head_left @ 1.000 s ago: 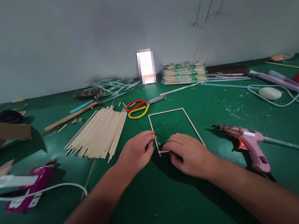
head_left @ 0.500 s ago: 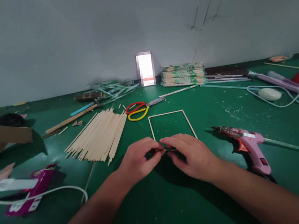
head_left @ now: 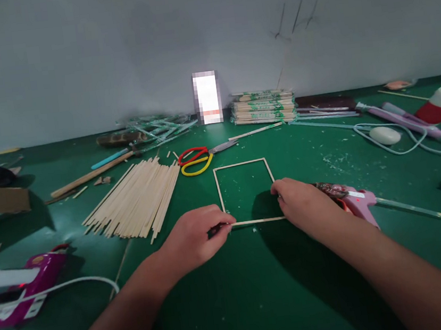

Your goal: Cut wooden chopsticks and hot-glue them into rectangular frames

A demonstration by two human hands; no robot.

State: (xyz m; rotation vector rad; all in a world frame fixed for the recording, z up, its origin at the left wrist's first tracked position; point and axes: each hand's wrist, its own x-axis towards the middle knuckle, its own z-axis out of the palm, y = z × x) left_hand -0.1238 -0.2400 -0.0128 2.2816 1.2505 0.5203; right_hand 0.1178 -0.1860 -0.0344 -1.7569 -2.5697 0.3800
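A thin frame of sticks (head_left: 239,164) is lying on the green table (head_left: 229,303), between the two hands. The left hand (head_left: 200,234) is pinching the left end of the near stick (head_left: 257,221) with finger and thumb. The right hand (head_left: 303,200) is resting its fingertips by the right stick (head_left: 269,169); its thumb is not showing clearly, so one cannot tell if it is pinching. The wood is looking very light and stiff, likely dry, not slippery, and easy to snap. The corners are probably being weak, so gently holding each stick near its end is seeming best.
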